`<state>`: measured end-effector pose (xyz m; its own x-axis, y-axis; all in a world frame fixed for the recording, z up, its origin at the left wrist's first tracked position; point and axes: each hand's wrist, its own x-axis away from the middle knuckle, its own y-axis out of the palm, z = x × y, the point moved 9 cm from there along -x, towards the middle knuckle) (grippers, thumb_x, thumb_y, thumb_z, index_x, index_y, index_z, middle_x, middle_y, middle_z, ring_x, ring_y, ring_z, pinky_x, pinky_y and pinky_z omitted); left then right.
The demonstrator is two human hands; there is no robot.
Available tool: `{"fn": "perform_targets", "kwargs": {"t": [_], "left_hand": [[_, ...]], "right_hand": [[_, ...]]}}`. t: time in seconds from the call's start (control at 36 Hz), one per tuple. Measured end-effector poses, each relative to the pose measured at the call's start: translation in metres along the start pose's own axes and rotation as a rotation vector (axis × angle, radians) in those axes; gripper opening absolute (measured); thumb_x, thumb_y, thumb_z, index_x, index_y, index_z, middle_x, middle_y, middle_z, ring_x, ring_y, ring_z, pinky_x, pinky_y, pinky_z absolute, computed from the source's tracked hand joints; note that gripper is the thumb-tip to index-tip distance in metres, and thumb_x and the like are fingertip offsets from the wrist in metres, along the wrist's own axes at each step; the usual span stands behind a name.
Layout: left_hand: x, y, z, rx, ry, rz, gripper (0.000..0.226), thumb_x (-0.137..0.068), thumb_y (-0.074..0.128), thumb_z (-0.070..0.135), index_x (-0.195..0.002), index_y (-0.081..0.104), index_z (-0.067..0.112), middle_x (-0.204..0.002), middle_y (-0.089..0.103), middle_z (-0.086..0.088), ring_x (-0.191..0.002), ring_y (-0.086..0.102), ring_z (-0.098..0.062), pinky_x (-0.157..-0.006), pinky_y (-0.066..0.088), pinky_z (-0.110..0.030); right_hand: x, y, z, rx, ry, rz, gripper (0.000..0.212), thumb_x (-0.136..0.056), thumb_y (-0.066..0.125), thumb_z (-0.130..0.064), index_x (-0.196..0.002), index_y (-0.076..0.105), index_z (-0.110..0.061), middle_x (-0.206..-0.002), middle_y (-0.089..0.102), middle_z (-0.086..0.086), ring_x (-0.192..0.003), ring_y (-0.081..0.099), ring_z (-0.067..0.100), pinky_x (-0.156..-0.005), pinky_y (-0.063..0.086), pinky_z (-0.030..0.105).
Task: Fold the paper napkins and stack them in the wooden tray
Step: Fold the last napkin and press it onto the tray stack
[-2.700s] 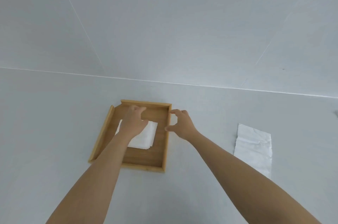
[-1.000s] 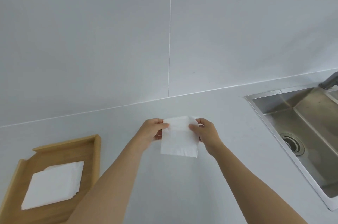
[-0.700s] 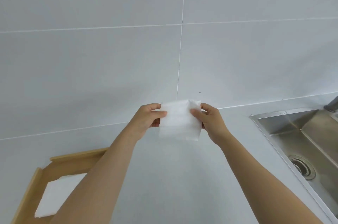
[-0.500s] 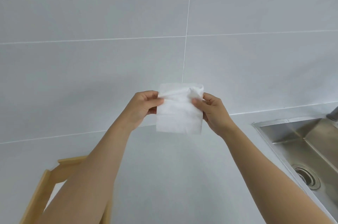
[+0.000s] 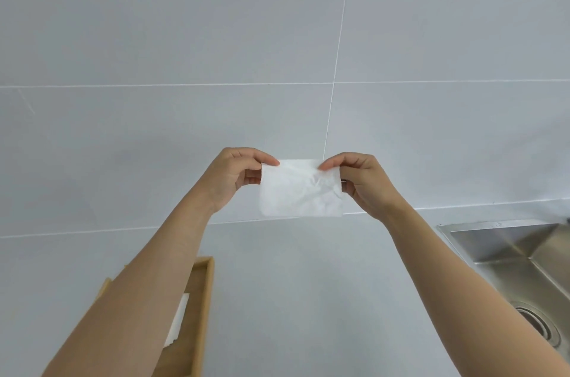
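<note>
I hold a white, creased paper napkin up in the air in front of the tiled wall. My left hand pinches its top left corner and my right hand pinches its top right corner, so the sheet hangs down between them. At the lower left stands the wooden tray, mostly hidden behind my left forearm. A strip of the folded white napkins inside it shows beside the arm.
A steel sink with a round drain is set into the white counter at the right. The grey tiled wall rises straight ahead behind the napkin.
My hands picked up a napkin from the counter, raised it and pulled apart, so the sheet is now wider and shorter. The view tilted up and right; the tray slid to the lower left.
</note>
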<state>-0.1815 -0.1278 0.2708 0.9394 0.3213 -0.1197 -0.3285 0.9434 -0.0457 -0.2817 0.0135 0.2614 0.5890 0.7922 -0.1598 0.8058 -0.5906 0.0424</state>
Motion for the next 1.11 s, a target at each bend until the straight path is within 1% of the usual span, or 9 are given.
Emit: {"fn": "perform_targets", "kwargs": {"t": [0.19,0.31,0.36,0.53,0.61,0.75,0.83,0.92,1.11], "left_hand": [[0.016,-0.021,0.002,-0.047,0.012,0.106,0.023,-0.080,0.059,0.008,-0.071,0.075,0.023,-0.067,0.075,0.010,-0.064,0.068,-0.005,-0.059,0.053,-0.013],[0.030,-0.044,-0.009,-0.165,-0.048,0.198,0.026,-0.080,0.063,0.002,-0.087,0.068,0.028,-0.088,0.068,0.012,-0.075,0.066,-0.001,-0.068,0.054,-0.009],[0.040,-0.056,-0.019,-0.218,-0.099,0.224,0.032,-0.078,0.067,0.003,-0.092,0.066,0.032,-0.083,0.067,0.008,-0.070,0.065,-0.002,-0.071,0.049,-0.012],[0.080,-0.103,-0.058,-0.399,-0.263,0.272,0.045,-0.078,0.067,0.006,-0.115,0.061,0.030,-0.087,0.059,-0.004,-0.074,0.050,-0.022,-0.072,0.043,-0.014],[0.102,-0.127,-0.079,-0.489,-0.324,0.281,0.052,-0.079,0.064,0.003,-0.126,0.055,0.023,-0.116,0.058,0.005,-0.064,0.048,-0.014,-0.074,0.043,-0.016],[0.139,-0.165,-0.129,-0.594,-0.487,0.283,0.058,-0.080,0.062,-0.001,-0.132,0.049,0.020,-0.144,0.043,0.001,-0.081,0.054,-0.015,-0.088,0.045,-0.033],[0.158,-0.184,-0.158,-0.579,-0.561,0.292,0.060,-0.079,0.059,-0.007,-0.133,0.048,0.016,-0.143,0.045,-0.004,-0.112,0.055,-0.026,-0.099,0.045,-0.037],[0.174,-0.201,-0.184,-0.639,-0.624,0.291,0.060,-0.080,0.057,-0.008,-0.134,0.046,0.014,-0.141,0.047,-0.008,-0.123,0.049,-0.026,-0.101,0.041,-0.034],[0.196,-0.220,-0.237,-0.747,-0.713,0.227,0.060,-0.082,0.051,-0.010,-0.138,0.040,0.010,-0.151,0.032,-0.004,-0.145,0.018,-0.022,-0.112,0.030,-0.034]], "right_hand": [[-0.001,0.021,-0.003,0.015,0.016,-0.023,0.031,-0.079,0.044,-0.013,-0.069,0.074,-0.013,-0.076,0.074,-0.002,-0.068,0.068,0.016,-0.060,0.056,0.024],[-0.005,0.042,0.009,0.139,0.047,0.000,0.020,-0.087,0.054,-0.006,-0.079,0.069,-0.016,-0.088,0.067,0.001,-0.072,0.064,0.015,-0.067,0.056,0.026],[-0.006,0.056,0.020,0.161,0.083,0.002,0.018,-0.085,0.057,-0.002,-0.087,0.067,-0.017,-0.094,0.062,-0.001,-0.075,0.064,0.017,-0.068,0.058,0.023],[-0.007,0.114,0.078,0.267,0.271,-0.080,0.045,-0.079,0.060,0.005,-0.121,0.056,-0.010,-0.083,0.063,0.011,-0.072,0.060,0.026,-0.078,0.054,0.027],[-0.006,0.149,0.110,0.314,0.334,-0.137,0.052,-0.077,0.060,0.005,-0.126,0.052,-0.011,-0.084,0.060,0.011,-0.070,0.058,0.025,-0.079,0.054,0.031],[-0.005,0.204,0.166,0.341,0.401,-0.218,0.058,-0.076,0.060,0.006,-0.131,0.047,-0.010,-0.120,0.054,0.011,-0.070,0.055,0.012,-0.050,0.049,0.009],[-0.003,0.232,0.199,0.389,0.424,-0.248,0.060,-0.076,0.059,0.005,-0.133,0.045,-0.010,-0.133,0.047,0.013,-0.099,0.056,0.024,-0.068,0.057,0.025],[0.001,0.256,0.225,0.474,0.467,-0.289,0.061,-0.077,0.059,0.004,-0.135,0.042,-0.010,-0.136,0.045,0.013,-0.122,0.047,0.030,-0.095,0.050,0.043],[0.011,0.289,0.269,0.607,0.517,-0.373,0.062,-0.081,0.057,0.002,-0.138,0.036,-0.008,-0.144,0.038,0.010,-0.130,0.038,0.025,-0.105,0.040,0.034]]}}
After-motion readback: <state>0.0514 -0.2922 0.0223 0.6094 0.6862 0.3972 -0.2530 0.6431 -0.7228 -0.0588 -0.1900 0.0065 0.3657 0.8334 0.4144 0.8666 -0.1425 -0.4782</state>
